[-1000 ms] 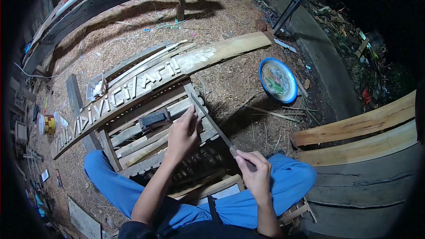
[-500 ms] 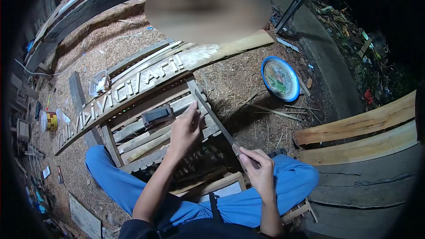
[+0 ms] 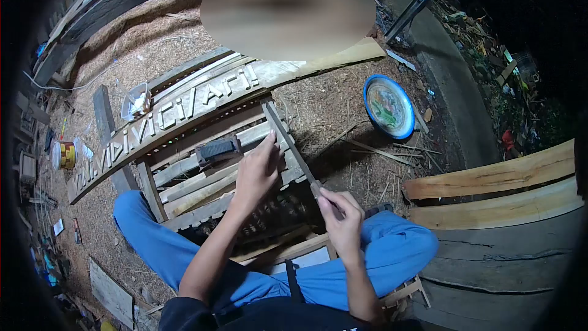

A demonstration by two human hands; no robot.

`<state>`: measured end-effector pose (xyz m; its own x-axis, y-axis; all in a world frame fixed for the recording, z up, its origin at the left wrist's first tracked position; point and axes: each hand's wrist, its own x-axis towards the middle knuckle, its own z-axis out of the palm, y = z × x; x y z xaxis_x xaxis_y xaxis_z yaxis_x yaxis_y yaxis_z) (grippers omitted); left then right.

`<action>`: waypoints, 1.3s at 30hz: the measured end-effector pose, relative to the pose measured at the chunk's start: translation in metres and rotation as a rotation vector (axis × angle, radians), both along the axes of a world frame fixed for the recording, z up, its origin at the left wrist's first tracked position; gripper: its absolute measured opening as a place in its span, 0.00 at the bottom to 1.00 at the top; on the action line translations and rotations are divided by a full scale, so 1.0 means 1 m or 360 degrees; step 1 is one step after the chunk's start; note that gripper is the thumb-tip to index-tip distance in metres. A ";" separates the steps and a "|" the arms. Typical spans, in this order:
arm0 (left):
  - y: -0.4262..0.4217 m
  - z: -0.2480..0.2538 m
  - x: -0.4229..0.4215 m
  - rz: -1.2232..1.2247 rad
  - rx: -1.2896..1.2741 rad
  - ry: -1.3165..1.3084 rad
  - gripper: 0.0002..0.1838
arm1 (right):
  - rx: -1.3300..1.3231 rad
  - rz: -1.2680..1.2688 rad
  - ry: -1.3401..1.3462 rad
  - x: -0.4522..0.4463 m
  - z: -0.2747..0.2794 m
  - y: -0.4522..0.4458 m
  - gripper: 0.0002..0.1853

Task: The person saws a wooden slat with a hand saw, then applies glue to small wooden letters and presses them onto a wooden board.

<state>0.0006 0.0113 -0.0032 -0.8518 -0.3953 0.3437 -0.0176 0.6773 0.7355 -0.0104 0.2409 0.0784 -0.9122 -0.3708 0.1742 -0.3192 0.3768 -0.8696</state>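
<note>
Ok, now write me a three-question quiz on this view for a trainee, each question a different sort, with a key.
1. True or false: the right hand grips the near end of the long thin tool.

2. What colour is the rim of the round tray?
A) red
B) blue
C) yellow

3. Fill in the word: the dark block on the wooden slats is to the ____ of the left hand.

Key: 1 true; 2 B; 3 left.
</note>
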 end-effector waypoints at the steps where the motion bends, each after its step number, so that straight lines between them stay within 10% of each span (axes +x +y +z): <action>1: -0.001 0.003 -0.001 -0.0003 -0.0007 0.0015 0.31 | -0.0003 0.0004 -0.0002 -0.001 -0.001 0.001 0.11; 39: -0.003 0.016 -0.001 0.0231 -0.0386 0.0212 0.18 | -0.0098 -0.0175 -0.0076 0.006 0.008 0.010 0.12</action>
<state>-0.0001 0.0082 0.0126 -0.7337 -0.4023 0.5475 -0.0415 0.8309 0.5548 -0.0046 0.2509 0.0869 -0.9546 -0.2578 0.1492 -0.2367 0.3526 -0.9053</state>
